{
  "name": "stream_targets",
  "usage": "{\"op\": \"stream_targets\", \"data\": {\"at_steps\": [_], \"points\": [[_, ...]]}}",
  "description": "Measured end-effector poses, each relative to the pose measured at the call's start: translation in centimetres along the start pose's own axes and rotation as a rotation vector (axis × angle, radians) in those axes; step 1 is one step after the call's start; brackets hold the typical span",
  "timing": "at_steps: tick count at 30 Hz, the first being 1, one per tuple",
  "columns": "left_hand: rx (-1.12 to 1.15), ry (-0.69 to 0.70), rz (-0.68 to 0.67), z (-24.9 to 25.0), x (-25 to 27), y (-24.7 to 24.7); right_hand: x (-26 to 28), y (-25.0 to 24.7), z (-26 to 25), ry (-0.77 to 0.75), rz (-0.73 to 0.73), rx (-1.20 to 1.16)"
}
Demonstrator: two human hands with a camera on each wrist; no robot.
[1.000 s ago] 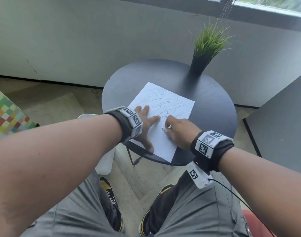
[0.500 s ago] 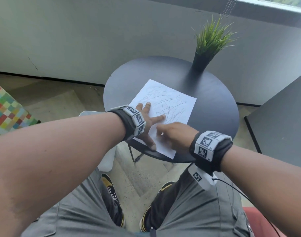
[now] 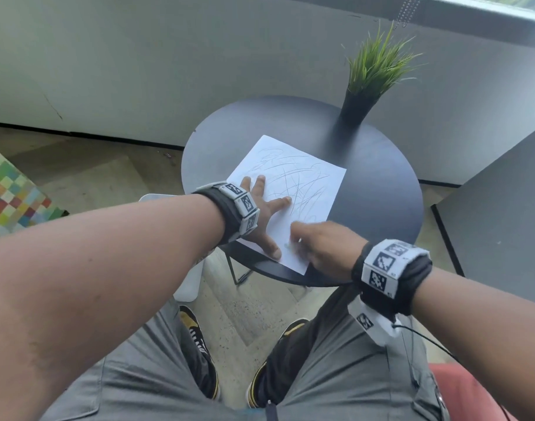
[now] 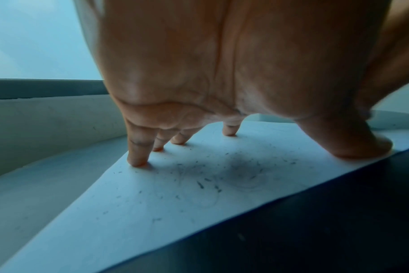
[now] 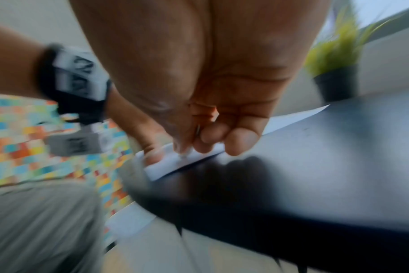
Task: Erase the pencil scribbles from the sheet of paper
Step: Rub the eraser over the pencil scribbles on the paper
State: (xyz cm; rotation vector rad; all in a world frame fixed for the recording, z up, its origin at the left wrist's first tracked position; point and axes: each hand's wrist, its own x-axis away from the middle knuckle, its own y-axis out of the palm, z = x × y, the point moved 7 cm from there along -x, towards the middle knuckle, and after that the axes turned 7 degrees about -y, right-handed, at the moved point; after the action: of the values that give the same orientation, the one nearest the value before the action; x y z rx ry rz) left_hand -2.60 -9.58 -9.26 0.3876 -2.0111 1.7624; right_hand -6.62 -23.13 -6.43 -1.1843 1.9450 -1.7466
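A white sheet of paper (image 3: 293,183) with grey pencil scribbles lies on the round dark table (image 3: 378,189). My left hand (image 3: 267,214) lies spread flat on the sheet's near left part, fingertips (image 4: 137,160) pressing it down. Dark eraser crumbs dot the paper (image 4: 199,184) under that palm. My right hand (image 3: 318,241) is curled over the sheet's near corner and pinches a small whitish eraser (image 5: 185,152), whose tip touches the paper (image 5: 166,164). The right wrist view is blurred by motion.
A potted green grass plant (image 3: 369,77) stands at the table's far edge. A dark tabletop (image 3: 503,214) lies to the right, a colourful chequered rug (image 3: 8,192) to the left. A white stool (image 3: 187,284) and my knees sit below the table's near edge.
My right hand has slid left and nearer along the sheet's front part with the eraser. The left hand keeps pressing the paper in the same place.
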Motion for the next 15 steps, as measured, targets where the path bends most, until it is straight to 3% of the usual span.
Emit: {"op": "stream_targets", "data": {"at_steps": [3, 7, 11, 15], "points": [[-0.006, 0.016, 0.009, 0.1, 0.0, 0.2, 0.3, 0.9, -1.2, -0.086, -0.085, 0.015], [-0.009, 0.019, -0.005, 0.2, 0.1, 0.0, -0.4, -0.8, 0.6, 0.051, 0.064, 0.017], [-0.023, 0.013, -0.016, 0.3, 0.2, 0.0, 0.4, 1.1, -2.1, -0.075, -0.082, 0.007], [-0.017, 0.017, -0.021, 0.3, 0.2, 0.0, -0.3, -1.2, 2.4, 0.238, 0.063, -0.045]]}}
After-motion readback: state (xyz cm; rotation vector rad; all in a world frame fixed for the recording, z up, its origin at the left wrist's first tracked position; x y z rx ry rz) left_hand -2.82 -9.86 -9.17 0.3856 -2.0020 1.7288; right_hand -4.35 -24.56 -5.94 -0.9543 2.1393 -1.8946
